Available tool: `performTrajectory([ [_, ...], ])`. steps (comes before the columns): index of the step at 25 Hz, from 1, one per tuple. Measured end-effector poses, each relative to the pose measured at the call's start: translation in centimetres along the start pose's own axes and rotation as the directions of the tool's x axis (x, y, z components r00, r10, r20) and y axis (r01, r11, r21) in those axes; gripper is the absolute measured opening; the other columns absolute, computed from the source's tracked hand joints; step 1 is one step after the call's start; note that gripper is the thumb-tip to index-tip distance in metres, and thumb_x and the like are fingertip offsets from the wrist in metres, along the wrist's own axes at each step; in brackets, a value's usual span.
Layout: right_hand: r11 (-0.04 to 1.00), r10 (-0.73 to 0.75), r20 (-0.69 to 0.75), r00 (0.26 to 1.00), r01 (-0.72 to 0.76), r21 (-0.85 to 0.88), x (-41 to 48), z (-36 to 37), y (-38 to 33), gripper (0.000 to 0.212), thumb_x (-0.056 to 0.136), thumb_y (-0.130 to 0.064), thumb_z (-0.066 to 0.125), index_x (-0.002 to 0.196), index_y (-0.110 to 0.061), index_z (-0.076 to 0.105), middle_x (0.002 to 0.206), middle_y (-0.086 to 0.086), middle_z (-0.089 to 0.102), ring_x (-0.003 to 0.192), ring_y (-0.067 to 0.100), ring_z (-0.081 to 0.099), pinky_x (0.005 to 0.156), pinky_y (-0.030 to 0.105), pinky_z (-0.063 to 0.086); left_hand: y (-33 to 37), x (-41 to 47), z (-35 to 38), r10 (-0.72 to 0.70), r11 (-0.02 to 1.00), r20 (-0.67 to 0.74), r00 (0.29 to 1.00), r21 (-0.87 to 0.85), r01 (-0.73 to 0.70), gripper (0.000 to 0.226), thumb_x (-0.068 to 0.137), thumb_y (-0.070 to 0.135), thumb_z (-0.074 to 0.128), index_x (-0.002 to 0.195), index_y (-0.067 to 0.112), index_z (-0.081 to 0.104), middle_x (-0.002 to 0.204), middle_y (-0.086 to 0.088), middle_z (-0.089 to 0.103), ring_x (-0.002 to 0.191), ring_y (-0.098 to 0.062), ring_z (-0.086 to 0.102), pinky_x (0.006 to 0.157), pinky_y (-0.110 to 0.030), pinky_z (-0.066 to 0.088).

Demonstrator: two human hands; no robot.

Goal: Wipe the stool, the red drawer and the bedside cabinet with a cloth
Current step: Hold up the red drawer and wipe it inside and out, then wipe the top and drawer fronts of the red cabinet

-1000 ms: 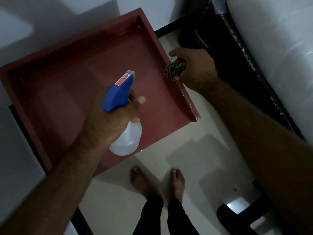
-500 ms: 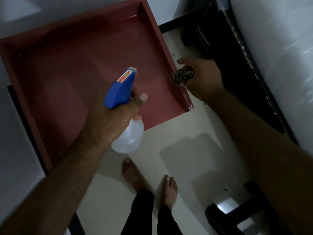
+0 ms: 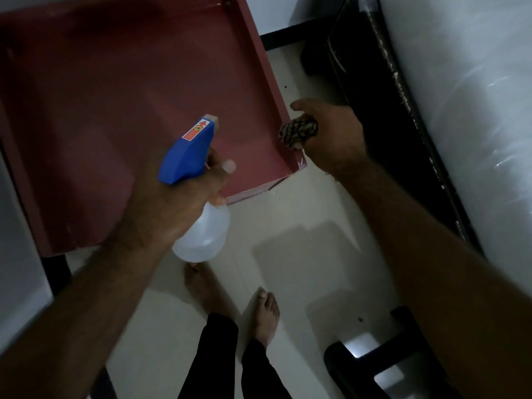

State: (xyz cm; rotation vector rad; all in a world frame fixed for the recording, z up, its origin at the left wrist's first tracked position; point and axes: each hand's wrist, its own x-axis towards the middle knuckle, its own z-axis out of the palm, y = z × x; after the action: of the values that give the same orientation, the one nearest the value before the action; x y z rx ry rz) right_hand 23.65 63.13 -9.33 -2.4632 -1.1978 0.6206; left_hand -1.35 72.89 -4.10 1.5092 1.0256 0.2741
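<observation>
Dim light, looking straight down.

- Red drawer (image 3: pixel 115 90): pulled out and open-topped, it fills the upper left of my view. Its front right corner juts over the pale floor (image 3: pixel 302 254).
- Left hand (image 3: pixel 172 205): the fingers (image 3: pixel 218 200) are curled tight round the neck of a spray bottle (image 3: pixel 201 237), just under its blue head. The clear body hangs below the hand, past the drawer's front edge. The nozzle points away from me, over the drawer floor. I cannot tell whether a finger is on the trigger.
- Right hand (image 3: pixel 334 133): closed round a bunched, patterned cloth (image 3: pixel 298 131), back of the hand up. The cloth pokes out of the fist on its left side. It sits right at the drawer's right wall, near the front corner, and looks to be against the rim. I cannot tell whether it is pressing.
- Both forearms reach in from the bottom corners.
- Bare feet (image 3: pixel 264 315) stand on the floor below the drawer, dark trouser legs above them.
- Right side: a black bed frame (image 3: pixel 388 125) with a white mattress (image 3: pixel 475 110) beyond it.
- Lower right: a dark frame (image 3: pixel 359 367) with a pale shiny patch. I cannot tell whether this is the stool.
</observation>
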Motion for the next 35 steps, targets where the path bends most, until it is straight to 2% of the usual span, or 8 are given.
performTrajectory([
  [4, 0.999, -0.034, -0.012, 0.999, 0.034, -0.004, -0.1, 0.1, -0.3, 0.065, 0.085, -0.006, 0.076, 0.144, -0.026, 0.056, 0.142, 0.004, 0.062, 0.132, 0.025, 0.057, 0.104, 0.048, 0.055, 0.3, -1.2, 0.3, -0.029, 0.998, -0.001, 1.0, -0.062, 0.029, 0.027, 0.08, 0.036, 0.079, 0.083, 0.015, 0.062, 0.065, -0.008, 0.064, 0.064, -0.03, 0.07, 0.081, -0.054, 0.059],
  [10, 1.0, -0.025, -0.05, 0.998, 0.025, -0.01, -4.5, 0.7, 1.8, 0.067, 0.082, 0.003, 0.074, 0.141, -0.024, 0.06, 0.136, 0.006, 0.067, 0.125, 0.027, 0.063, 0.099, 0.049, 0.059, 0.2, -2.5, 0.5, -0.032, 0.999, -0.021, 0.999, -0.025, 0.032, 0.038, 0.073, 0.05, 0.077, 0.083, 0.017, 0.061, 0.065, -0.011, 0.068, 0.065, -0.028, 0.072, 0.086, -0.057, 0.058],
  [17, 0.999, -0.023, -0.087, 0.996, 0.026, 0.031, -3.9, 0.8, 1.5, 0.066, 0.081, -0.002, 0.076, 0.141, -0.025, 0.06, 0.133, 0.003, 0.069, 0.122, 0.023, 0.065, 0.099, 0.045, 0.059, -0.2, -3.6, 2.2, 0.002, 1.0, -0.024, 1.0, -0.015, -0.003, 0.022, 0.087, 0.029, 0.078, 0.081, 0.017, 0.061, 0.069, -0.02, 0.066, 0.065, -0.027, 0.071, 0.081, -0.049, 0.058],
  [21, 0.999, 0.001, -0.158, 0.987, 0.005, 0.037, -6.3, 2.1, 3.1, 0.07, 0.077, 0.004, 0.073, 0.14, -0.025, 0.06, 0.126, 0.004, 0.072, 0.115, 0.025, 0.068, 0.092, 0.046, 0.062, -0.5, -4.4, 2.8, 0.012, 1.0, -0.006, 1.0, 0.019, -0.012, 0.024, 0.084, 0.038, 0.077, 0.08, 0.021, 0.061, 0.068, -0.012, 0.069, 0.067, -0.023, 0.072, 0.077, -0.036, 0.055],
  [27, 0.972, 0.231, -0.062, 0.971, -0.227, 0.068, -12.1, 4.1, 4.8, 0.072, 0.084, -0.001, 0.074, 0.145, -0.034, 0.053, 0.129, 0.0, 0.07, 0.11, 0.024, 0.07, 0.084, 0.05, 0.064, -1.4, -6.7, 2.6, -0.002, 0.999, -0.035, 0.999, -0.043, 0.0, 0.026, 0.072, 0.051, 0.078, 0.084, 0.031, 0.066, 0.073, -0.008, 0.068, 0.071, -0.025, 0.073, 0.091, -0.055, 0.057],
  [29, 0.894, 0.361, -0.072, 0.93, -0.324, 0.31, -14.8, 5.1, 4.1, 0.067, 0.088, -0.007, 0.079, 0.145, -0.032, 0.055, 0.124, -0.004, 0.07, 0.096, 0.02, 0.073, 0.069, 0.046, 0.066, -2.1, -7.9, 2.4, -0.001, 0.997, -0.036, 0.999, -0.079, -0.002, 0.024, 0.071, 0.056, 0.078, 0.086, 0.041, 0.066, 0.075, -0.004, 0.067, 0.07, -0.027, 0.073, 0.089, -0.06, 0.056],
  [32, 0.625, 0.513, 0.027, 0.858, -0.395, 0.673, -17.6, 6.6, 2.3, 0.069, 0.087, -0.014, 0.085, 0.146, -0.03, 0.053, 0.118, -0.007, 0.068, 0.075, 0.014, 0.076, 0.053, 0.034, 0.062, -3.4, -9.6, 1.9, 0.017, 0.994, -0.066, 0.998, -0.107, -0.024, 0.021, 0.075, 0.054, 0.078, 0.091, 0.049, 0.066, 0.074, -0.001, 0.067, 0.07, -0.03, 0.072, 0.085, -0.064, 0.056],
  [35, 0.468, 0.539, 0.085, 0.838, -0.381, 0.797, -19.2, 8.8, 0.7, 0.071, 0.084, -0.015, 0.087, 0.145, -0.025, 0.054, 0.116, -0.006, 0.071, 0.087, 0.005, 0.075, 0.073, 0.031, 0.065, -5.2, -11.1, 1.1, -0.027, 0.997, -0.103, 0.994, -0.077, 0.019, 0.033, 0.073, 0.057, 0.077, 0.088, 0.03, 0.066, 0.068, -0.006, 0.069, 0.071, -0.029, 0.074, 0.088, -0.061, 0.056],
])
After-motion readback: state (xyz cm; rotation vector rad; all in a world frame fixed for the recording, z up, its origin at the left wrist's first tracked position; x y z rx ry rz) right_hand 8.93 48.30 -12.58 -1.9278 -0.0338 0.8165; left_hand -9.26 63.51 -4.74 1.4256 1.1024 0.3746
